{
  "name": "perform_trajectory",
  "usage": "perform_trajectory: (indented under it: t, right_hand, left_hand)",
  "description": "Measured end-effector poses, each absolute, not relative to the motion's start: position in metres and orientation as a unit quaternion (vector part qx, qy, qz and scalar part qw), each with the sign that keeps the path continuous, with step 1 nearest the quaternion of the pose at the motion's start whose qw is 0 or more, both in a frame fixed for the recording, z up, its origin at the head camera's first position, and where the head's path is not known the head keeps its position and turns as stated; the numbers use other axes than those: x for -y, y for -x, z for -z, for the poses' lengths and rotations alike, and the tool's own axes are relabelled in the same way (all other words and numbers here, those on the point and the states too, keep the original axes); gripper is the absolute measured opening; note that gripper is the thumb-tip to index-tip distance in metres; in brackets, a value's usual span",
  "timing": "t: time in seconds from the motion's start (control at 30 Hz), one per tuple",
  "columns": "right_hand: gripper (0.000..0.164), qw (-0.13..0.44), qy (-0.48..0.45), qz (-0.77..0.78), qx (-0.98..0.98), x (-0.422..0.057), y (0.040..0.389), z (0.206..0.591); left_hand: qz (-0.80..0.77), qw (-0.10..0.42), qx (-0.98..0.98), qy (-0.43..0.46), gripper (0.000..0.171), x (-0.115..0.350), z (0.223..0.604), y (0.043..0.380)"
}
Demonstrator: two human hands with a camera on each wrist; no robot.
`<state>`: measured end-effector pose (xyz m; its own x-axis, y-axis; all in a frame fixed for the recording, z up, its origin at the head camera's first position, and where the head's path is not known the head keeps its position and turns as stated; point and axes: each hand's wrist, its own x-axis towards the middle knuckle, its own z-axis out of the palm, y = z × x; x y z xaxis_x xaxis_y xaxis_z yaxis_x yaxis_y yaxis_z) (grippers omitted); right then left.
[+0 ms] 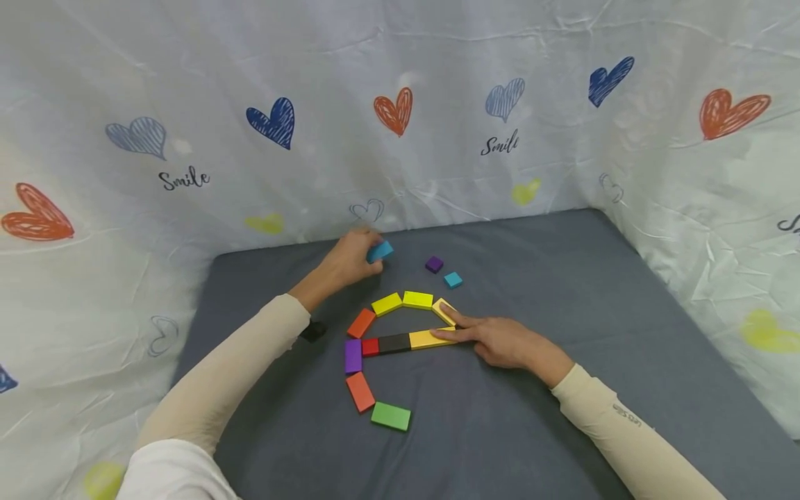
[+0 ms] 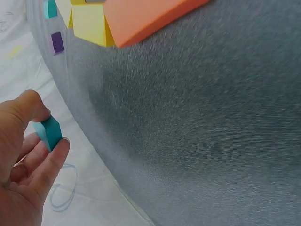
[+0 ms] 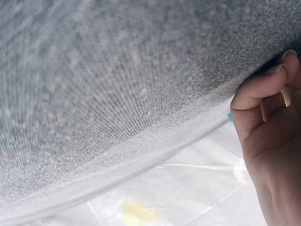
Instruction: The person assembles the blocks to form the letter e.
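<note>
My left hand (image 1: 351, 260) pinches a light-blue block (image 1: 380, 251) above the far left part of the table. In the left wrist view the thumb is on one side of this blue block (image 2: 51, 133) and the fingers on the other. With two outstretched fingers, my right hand (image 1: 505, 342) touches a pale yellow block (image 1: 443, 310) and a longer golden-yellow block (image 1: 425, 339). Left of that one, a black block (image 1: 394, 344) and a red block (image 1: 370, 347) continue the straight row. Two yellow blocks (image 1: 418, 299) (image 1: 387, 304) curve over it.
An orange block (image 1: 361, 323), a purple block (image 1: 353, 356), a red-orange block (image 1: 360, 392) and a green block (image 1: 391, 417) carry the curve down the left. Small purple (image 1: 434, 264) and blue (image 1: 453, 280) blocks lie farther back. A patterned white curtain (image 1: 337, 173) borders the grey table (image 1: 562, 278).
</note>
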<state>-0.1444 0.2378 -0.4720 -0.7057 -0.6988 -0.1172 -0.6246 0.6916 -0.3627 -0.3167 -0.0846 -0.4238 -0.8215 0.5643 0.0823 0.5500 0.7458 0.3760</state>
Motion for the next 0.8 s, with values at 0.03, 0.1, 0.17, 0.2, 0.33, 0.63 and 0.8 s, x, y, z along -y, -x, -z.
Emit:
perform_trajectory:
  t: [0.03,0.1,0.17,0.2,0.33,0.63,0.8]
  right_hand:
    - [0.085,0.123,0.364,0.148,-0.911,-0.238,0.145,0.472]
    - [0.085,0.121,0.367,0.148,-0.911,-0.238,0.145,0.473]
    - [0.084,0.117,0.369,0.149,-0.910,-0.239,0.145,0.473]
    - [0.084,0.116,0.369,0.150,-0.910,-0.239,0.145,0.473]
    - [0.084,0.110,0.370,0.151,-0.910,-0.239,0.145,0.472]
    - [0.085,0.115,0.374,0.150,-0.908,-0.238,0.146,0.473]
    - [0.085,0.119,0.366,0.151,-0.910,-0.238,0.145,0.473]
  left_hand:
    - [-0.201,0.020,-0.933,-0.299,0.047,0.086,0.423,0.314]
    - [-0.211,0.023,-0.929,-0.302,0.047,0.089,0.422,0.309]
    - [-0.218,0.028,-0.925,-0.308,0.047,0.090,0.421,0.304]
    - [-0.220,0.030,-0.924,-0.312,0.047,0.091,0.421,0.302]
    - [-0.224,0.031,-0.917,-0.328,0.047,0.093,0.421,0.293]
    - [-0.235,0.018,-0.906,-0.351,0.043,0.100,0.421,0.265]
    - [-0.244,0.017,-0.899,-0.363,0.039,0.102,0.421,0.247]
